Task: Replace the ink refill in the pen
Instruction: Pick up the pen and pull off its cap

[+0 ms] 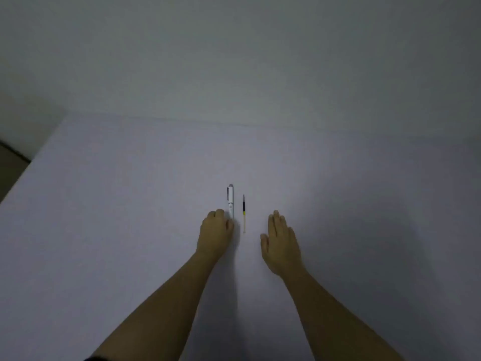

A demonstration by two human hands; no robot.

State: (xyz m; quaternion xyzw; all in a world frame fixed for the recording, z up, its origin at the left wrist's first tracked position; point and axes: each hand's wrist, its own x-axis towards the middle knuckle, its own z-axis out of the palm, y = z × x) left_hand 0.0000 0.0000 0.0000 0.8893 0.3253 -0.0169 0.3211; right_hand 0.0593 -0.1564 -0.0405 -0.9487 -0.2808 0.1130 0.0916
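Pen (230, 201) touches curled left fingers (220, 213); right fingers (276, 217) flat, empty.

Setting: a plain indoor room; its type cannot be determined further. A wide, bare, pale table (104, 204) fills the lower view and stands against an unmarked light wall (234, 61). A strip of darker floor (10, 165) shows past the table's left edge. Lighting is dim. The only items on the surface are a pen (230, 199) and a refill (244, 213).
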